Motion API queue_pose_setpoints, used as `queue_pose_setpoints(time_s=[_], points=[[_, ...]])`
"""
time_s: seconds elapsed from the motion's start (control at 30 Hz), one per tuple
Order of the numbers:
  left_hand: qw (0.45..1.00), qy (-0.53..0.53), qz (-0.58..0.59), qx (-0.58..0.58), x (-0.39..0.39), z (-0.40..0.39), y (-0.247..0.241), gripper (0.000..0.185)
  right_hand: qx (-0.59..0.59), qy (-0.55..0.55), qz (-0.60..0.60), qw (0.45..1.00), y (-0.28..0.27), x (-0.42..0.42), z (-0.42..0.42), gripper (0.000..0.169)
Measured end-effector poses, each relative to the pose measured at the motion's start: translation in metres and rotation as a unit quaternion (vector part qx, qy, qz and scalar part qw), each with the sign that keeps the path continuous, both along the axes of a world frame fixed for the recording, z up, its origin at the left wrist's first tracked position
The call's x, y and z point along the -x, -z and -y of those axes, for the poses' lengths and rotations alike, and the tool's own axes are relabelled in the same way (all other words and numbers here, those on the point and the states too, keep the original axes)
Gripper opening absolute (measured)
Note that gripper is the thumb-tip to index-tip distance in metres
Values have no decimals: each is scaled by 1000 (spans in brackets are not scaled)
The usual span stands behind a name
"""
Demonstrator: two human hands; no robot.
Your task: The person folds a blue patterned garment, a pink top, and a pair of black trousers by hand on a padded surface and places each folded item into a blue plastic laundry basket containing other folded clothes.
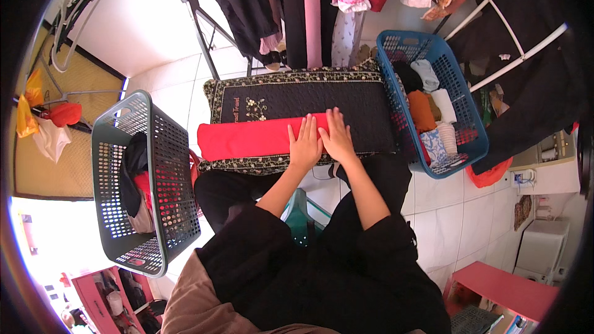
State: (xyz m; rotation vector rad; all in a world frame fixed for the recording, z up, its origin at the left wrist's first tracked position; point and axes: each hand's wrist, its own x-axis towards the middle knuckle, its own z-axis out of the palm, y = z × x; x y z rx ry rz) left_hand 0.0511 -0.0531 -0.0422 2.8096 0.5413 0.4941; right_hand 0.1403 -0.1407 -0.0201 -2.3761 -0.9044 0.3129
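A red cloth (pixel 243 140), folded into a long flat strip, lies across a black quilted mat (pixel 297 95) with a flowered border and embroidery. My left hand (pixel 306 144) presses flat on the strip near its right end, fingers spread a little. Beside it, my right hand (pixel 338 138) lies palm down at that end, its fingertips reaching past the cloth's far edge onto the mat. The two hands nearly touch at the thumbs. Neither hand grips anything, and the cloth's right end is partly hidden under the right hand.
At left stands a grey-green laundry basket (pixel 174 162) holding dark and red clothes. A blue basket (pixel 473 125) with rolled cloths adjoins the mat's right side. Hanging garments (pixel 313 14) and a metal rack (pixel 199 18) are beyond. A green plastic stool (pixel 298 215) shows between my legs.
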Motion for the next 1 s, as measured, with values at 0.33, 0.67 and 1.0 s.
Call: queue_pose_setpoints(time_s=[0.33, 0.67, 1.0], points=[[996, -39, 30, 69, -4, 18, 3, 59, -42, 142, -121, 981, -12, -15, 21, 54], [993, 0, -37, 108, 5, 5, -9, 61, -7, 150, 16, 989, -44, 12, 14, 48], [992, -73, -79, -62, 77, -83, -1, 61, 11, 156, -85, 984, -10, -21, 27, 47]])
